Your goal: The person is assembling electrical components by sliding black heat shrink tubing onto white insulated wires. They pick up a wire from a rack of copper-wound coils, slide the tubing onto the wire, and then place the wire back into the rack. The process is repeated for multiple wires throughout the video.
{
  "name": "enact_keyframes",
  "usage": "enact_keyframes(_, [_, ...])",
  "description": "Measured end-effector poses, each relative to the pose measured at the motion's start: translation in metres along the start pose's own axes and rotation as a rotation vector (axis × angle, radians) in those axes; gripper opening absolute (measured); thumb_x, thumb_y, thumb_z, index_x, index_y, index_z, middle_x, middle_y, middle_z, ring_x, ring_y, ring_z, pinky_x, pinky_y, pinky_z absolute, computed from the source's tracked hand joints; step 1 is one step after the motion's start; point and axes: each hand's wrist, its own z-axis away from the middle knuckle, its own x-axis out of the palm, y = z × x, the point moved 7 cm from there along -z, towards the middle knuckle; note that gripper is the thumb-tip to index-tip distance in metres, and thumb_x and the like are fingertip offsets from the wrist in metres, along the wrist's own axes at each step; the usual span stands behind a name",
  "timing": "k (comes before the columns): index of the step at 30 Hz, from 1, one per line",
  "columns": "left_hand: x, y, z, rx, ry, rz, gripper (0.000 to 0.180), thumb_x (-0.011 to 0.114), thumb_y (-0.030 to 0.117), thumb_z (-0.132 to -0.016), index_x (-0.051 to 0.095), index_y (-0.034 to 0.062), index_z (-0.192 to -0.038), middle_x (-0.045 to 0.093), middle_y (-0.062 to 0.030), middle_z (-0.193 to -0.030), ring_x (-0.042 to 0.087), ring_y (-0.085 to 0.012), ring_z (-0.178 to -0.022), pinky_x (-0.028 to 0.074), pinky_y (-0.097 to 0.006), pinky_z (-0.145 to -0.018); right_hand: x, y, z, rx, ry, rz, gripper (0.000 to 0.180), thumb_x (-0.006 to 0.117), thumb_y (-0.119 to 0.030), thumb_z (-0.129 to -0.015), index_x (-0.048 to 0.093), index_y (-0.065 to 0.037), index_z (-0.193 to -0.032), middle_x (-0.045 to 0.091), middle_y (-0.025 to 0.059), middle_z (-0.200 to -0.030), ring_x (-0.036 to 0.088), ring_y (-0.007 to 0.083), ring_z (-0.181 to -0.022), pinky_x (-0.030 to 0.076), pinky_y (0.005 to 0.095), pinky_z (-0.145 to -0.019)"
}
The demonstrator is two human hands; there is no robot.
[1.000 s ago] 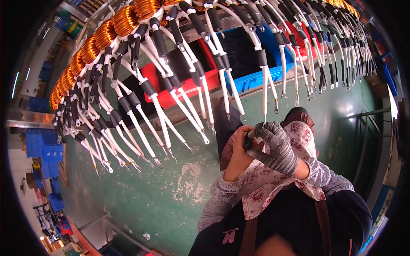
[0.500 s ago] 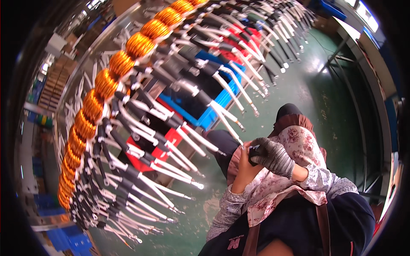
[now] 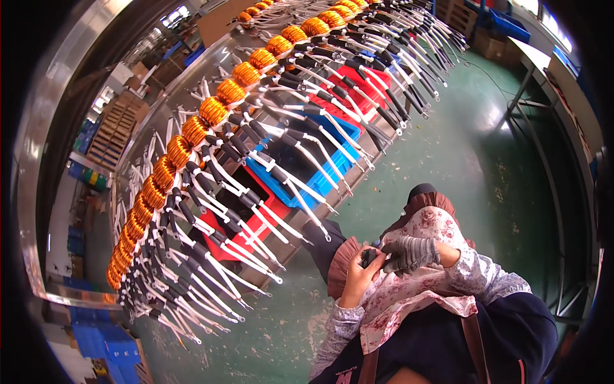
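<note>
Two hands (image 3: pixel 360 272) (image 3: pixel 412 255) (right gloved), left holding black piece (image 3: pixel 368 257); chest lettering (image 3: pixel 346 376)

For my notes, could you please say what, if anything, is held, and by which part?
The left hand holds a small black piece, gripped part unclear; the right hand, I cannot tell.

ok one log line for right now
left hand: holds small black object | right hand: gloved, beside left | orange coils: lined up

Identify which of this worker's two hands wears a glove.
The right hand: it wears a grey knitted glove, whereas the left hand is bare and holds a small black object.
</note>
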Motion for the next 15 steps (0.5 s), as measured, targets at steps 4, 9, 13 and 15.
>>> enact_keyframes(4, [-0.012, -0.004, -0.010, 0.049, 0.130, 0.153, 0.011, 0.057, 0.015, -0.090, 0.054, 0.0062, -0.095, 0.042, 0.0035, -0.061, 0.039, -0.0050, -0.045, 0.027, -0.019, -0.041, -0.051, -0.048, 0.008, -0.243, 0.318, -0.018, 0.023, 0.056, -0.019, -0.091, 0.061, -0.003, -0.107, 0.051, -0.0053, -0.065, 0.051, 0.0068, -0.061, 0.043, 0.0230, -0.054])
enact_keyframes(9, [-0.031, -0.037, -0.026, -0.065, 0.228, 0.127, 0.016, 0.055, 0.019, -0.091, 0.052, 0.0046, -0.099, 0.040, 0.0024, -0.063, 0.039, -0.0070, -0.048, 0.027, -0.020, -0.043, -0.120, -0.068, -0.004, -0.451, 0.616, -0.468, 0.033, 0.053, -0.031, -0.094, 0.064, -0.002, -0.106, 0.043, -0.0064, -0.063, 0.039, 0.0031, -0.053, 0.034, 0.0196, -0.047])
enact_keyframes(13, [-0.031, -0.080, -0.008, -0.228, 0.328, 0.178, 0.020, 0.058, 0.024, -0.090, 0.053, 0.0070, -0.098, 0.044, 0.0020, -0.070, 0.045, -0.0066, -0.058, 0.031, -0.021, -0.046, -0.125, -0.059, -0.026, -0.425, 0.618, -0.603, 0.033, 0.052, -0.031, -0.094, 0.064, -0.002, -0.105, 0.044, -0.0061, -0.063, 0.039, 0.0034, -0.051, 0.034, 0.0199, -0.046])
enact_keyframes(15, [-0.030, -0.086, -0.004, -0.241, 0.409, 0.175, 0.020, 0.058, 0.023, -0.089, 0.053, 0.0071, -0.099, 0.044, 0.0020, -0.068, 0.044, -0.0070, -0.054, 0.029, -0.021, -0.044, -0.126, -0.053, -0.032, -0.371, 0.630, -0.647, 0.030, 0.053, -0.028, -0.094, 0.064, -0.002, -0.102, 0.043, -0.0057, -0.061, 0.039, 0.0041, -0.050, 0.035, 0.0208, -0.046])
